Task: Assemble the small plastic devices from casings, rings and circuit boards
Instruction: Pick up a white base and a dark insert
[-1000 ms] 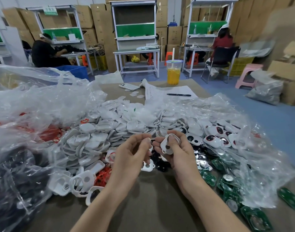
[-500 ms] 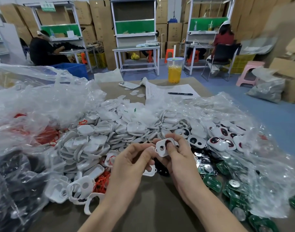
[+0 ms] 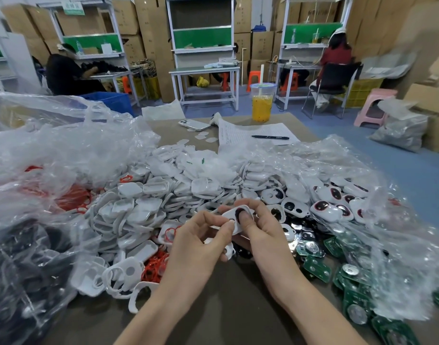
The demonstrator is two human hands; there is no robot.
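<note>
Casing (image 3: 228, 215), smooth white plastic, pinched by fingers (image 3: 246, 219).

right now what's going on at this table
A person is putting small plastic devices together by hand. Both hands hold one white casing above the table: the left hand pinches its near edge, and the right hand presses its thumb into the dark opening. Loose white casings are piled behind, red rings lie to the left, and green circuit boards to the right.
</note>
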